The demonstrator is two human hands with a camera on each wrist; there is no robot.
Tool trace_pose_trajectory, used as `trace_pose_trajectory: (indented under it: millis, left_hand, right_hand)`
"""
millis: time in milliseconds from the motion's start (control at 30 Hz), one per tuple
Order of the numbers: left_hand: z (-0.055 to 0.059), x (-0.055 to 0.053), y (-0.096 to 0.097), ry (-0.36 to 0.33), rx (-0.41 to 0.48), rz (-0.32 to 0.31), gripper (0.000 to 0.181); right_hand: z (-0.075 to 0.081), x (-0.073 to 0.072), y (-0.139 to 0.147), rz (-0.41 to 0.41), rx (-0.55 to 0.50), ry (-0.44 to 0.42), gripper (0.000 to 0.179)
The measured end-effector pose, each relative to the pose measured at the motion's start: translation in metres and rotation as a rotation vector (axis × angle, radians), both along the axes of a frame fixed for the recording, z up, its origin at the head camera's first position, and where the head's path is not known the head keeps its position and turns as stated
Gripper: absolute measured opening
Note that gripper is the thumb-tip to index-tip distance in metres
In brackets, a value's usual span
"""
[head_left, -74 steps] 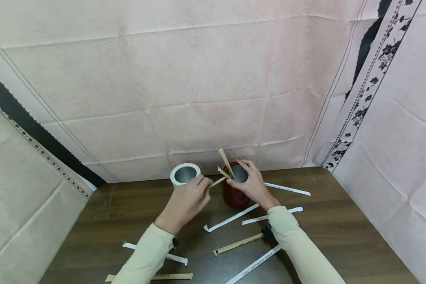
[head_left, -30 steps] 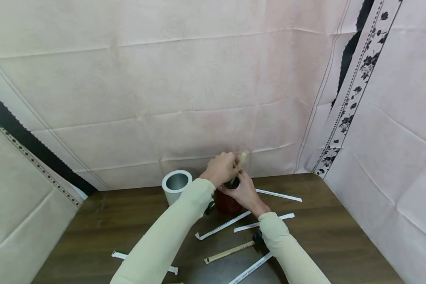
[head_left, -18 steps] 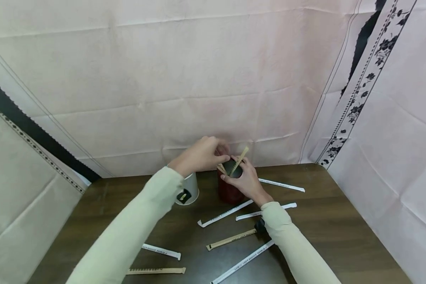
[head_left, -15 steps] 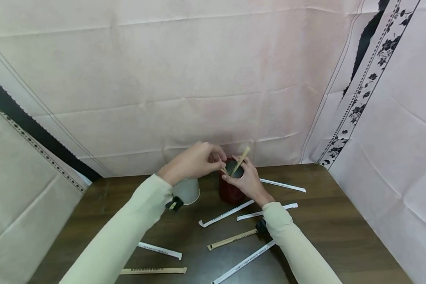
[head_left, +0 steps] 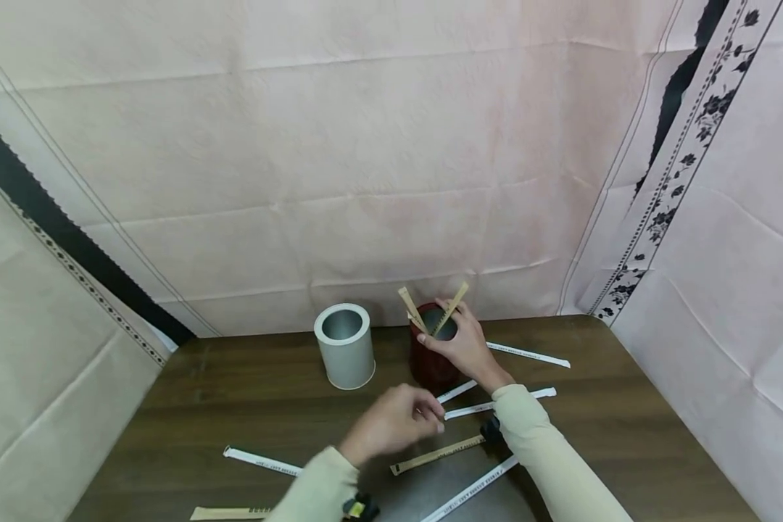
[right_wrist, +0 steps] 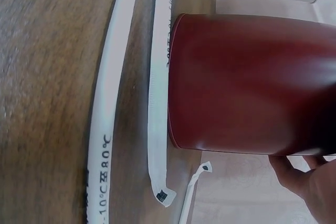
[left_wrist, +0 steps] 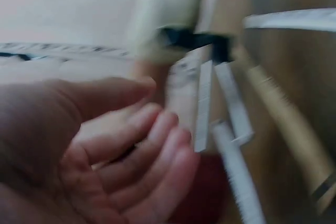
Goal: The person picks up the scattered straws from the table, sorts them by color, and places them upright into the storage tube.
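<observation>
In the head view my right hand (head_left: 463, 348) grips the rim of a dark red cylindrical container (head_left: 431, 366); the right wrist view shows its smooth side (right_wrist: 252, 82). Several beige paper-wrapped straws (head_left: 453, 308) stand in it, leaning apart. My left hand (head_left: 394, 424) hovers over the table in front of the container, with nothing in it. Its fingers look loosely bent in the blurred left wrist view. Below and right of it lie a beige wrapped straw (head_left: 437, 455) and a white wrapped straw (head_left: 471, 491).
A white-grey cylinder (head_left: 349, 355) with an open top stands left of the red one. More white straws (head_left: 528, 354) and a beige one (head_left: 228, 513) lie about the brown table (head_left: 248, 406). Pale cloth (head_left: 391, 174) hangs behind and at both sides.
My left hand brought a beige straw to the red container and let it go there, then drew back empty toward the table's front. My right hand keeps its hold on the container.
</observation>
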State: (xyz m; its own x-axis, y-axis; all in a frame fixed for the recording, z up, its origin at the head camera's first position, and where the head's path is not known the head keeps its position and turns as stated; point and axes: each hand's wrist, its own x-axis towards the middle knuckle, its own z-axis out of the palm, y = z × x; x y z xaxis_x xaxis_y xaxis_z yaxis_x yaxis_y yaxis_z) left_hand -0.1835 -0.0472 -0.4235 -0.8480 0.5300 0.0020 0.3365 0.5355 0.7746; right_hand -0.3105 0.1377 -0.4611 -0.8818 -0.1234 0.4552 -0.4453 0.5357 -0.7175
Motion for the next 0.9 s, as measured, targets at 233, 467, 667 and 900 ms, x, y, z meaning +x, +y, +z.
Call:
trace_pose_trajectory:
  millis: [233,467,667,900]
  left_hand:
    - [-0.052,0.004,0.042,0.131,-0.216,0.101,0.017]
    - [-0.066,0.008,0.059,0.394,-0.431,0.016,0.011]
    - [-0.064,0.013,0.048,0.517,-0.565,-0.125,0.017]
    - [-0.051,0.027,0.016,1.041,-0.885,-0.084,0.023]
  right_hand:
    - [-0.001,-0.001,-0.002,0.013,0.014,-0.035,0.085]
    - [-0.003,-0.001,0.000,0.004,-0.006,-0.012,0.083]
    - [-0.005,-0.001,-0.001,0.008,-0.002,-0.019,0.087]
    - [-0.004,0.000,0.000,-0.005,-0.007,-0.007,0.088]
